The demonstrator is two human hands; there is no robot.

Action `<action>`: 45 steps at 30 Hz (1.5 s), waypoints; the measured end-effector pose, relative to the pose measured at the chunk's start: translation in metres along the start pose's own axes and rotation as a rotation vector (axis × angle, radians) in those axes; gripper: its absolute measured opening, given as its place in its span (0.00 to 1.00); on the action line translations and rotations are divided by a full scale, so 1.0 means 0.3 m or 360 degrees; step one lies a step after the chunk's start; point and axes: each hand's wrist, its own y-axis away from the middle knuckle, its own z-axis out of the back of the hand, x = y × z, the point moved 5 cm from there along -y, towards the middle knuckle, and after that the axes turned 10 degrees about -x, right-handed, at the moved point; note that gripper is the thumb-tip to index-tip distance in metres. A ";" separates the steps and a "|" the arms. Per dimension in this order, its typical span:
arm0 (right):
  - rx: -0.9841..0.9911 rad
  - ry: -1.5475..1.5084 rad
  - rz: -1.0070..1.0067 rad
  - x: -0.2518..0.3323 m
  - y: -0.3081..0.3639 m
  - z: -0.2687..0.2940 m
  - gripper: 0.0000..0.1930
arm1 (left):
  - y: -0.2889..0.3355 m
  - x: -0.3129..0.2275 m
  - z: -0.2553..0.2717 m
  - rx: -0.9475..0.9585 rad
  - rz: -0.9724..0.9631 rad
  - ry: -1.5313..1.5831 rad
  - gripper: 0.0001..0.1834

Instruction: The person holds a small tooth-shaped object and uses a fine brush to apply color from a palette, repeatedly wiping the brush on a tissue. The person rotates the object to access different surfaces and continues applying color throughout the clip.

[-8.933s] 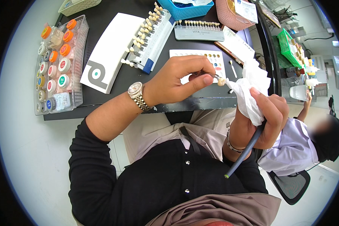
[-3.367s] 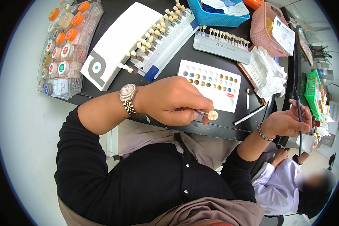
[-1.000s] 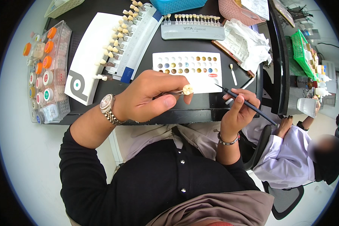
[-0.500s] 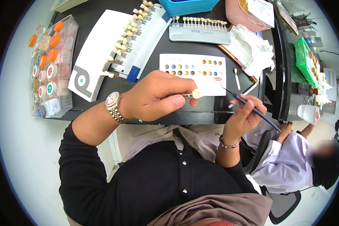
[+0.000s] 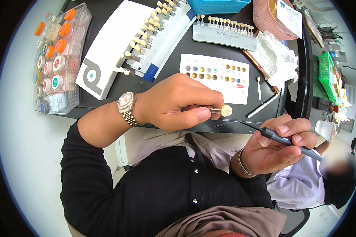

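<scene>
My left hand [image 5: 182, 103] is closed on slim metal tweezers [image 5: 214, 110], whose tips carry a cream-white dental crown [image 5: 226, 111] over the table's front edge. In my right hand [image 5: 284, 144] is a dark fine-tipped brush [image 5: 283, 139], gripped like a pen. Its thin tip points at the crown from the right, a small gap apart. Behind the crown lies a white palette [image 5: 221, 87] with rows of coloured stain wells. To its right are a small white-handled tooth-shade tab [image 5: 259, 89] and a white stick [image 5: 262, 106].
Shade guides [image 5: 224, 35] and a white box [image 5: 106, 49] stand behind. At left sits a clear rack [image 5: 73, 98] of capped jars. Crumpled tissue [image 5: 281, 57], a pink basket [image 5: 265, 17] and a blue basket [image 5: 217, 6] are farther back. A person in white [image 5: 296, 189] sits at right.
My right hand has come back toward me from beside the palette, bringing the brush tip close to the crown. The crown has turned slightly, and the whole view has shifted.
</scene>
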 end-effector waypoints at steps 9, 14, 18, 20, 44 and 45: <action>0.0079 0.0040 0.0009 -0.005 -0.002 -0.008 0.15 | 0.000 0.000 0.002 0.0062 0.0039 -0.0031 0.15; 0.0161 0.0088 0.0029 -0.009 -0.007 -0.014 0.15 | 0.001 0.001 0.002 0.0048 0.0017 -0.0047 0.15; 0.0116 0.0091 0.0055 -0.005 -0.007 -0.002 0.15 | -0.001 0.002 0.003 0.0123 0.0067 -0.0069 0.15; 0.0140 0.0084 0.0061 -0.005 -0.006 -0.003 0.14 | -0.001 0.002 0.003 0.0125 0.0061 -0.0070 0.15; 0.0067 0.0161 0.0132 0.000 -0.006 -0.008 0.15 | 0.000 0.005 -0.001 0.0020 -0.0001 -0.0035 0.15; 0.0064 0.0150 0.0128 0.000 -0.006 -0.011 0.15 | 0.002 0.005 0.000 0.0017 0.0000 -0.0043 0.15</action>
